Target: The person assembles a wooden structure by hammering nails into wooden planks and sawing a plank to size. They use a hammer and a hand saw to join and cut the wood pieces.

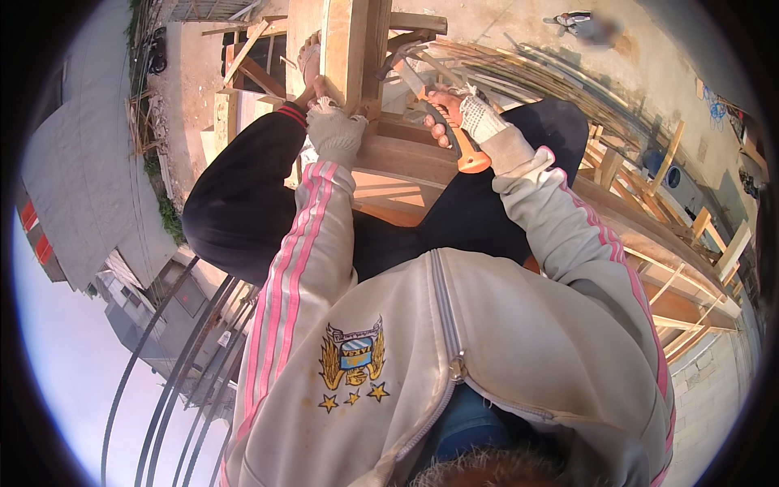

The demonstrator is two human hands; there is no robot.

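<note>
1. At the right we have a broad timber frame (pixel 641 219); beyond it, at far right, long boards (pixel 503 77) lie piled on the ground, well apart from our hands.
2. Our bent legs, in dark trousers (pixel 243 195), spread left and right, with a wooden plank (pixel 410 154) crossing between them.
3. The thick wooden beam (pixel 345 57) stands at the far middle, ahead of our body and between our two hands. Its long axis runs away from us toward the far edge; we cannot tell whether it rises or lies level.
4. A short crosspiece (pixel 420 23) juts right from the beam, just beyond the hammer head. We judge it the closest obstacle on that side.
5. The hammer (pixel 416 84) slants from its butt at near right to its head at far left. The head sits just beside the beam's right side; whether they touch, we cannot tell. We judge this gap the relation that counts most.
6. Our bare foot (pixel 309 58) rests along the beam's left side, close to the working spot.
7. Our hands are apart. The right hand (pixel 442 114) is wrapped round the hammer's handle. The left hand (pixel 320 88), nearer the beam, is mostly hidden by its cuff; we cannot tell what its fingers grip.
</note>
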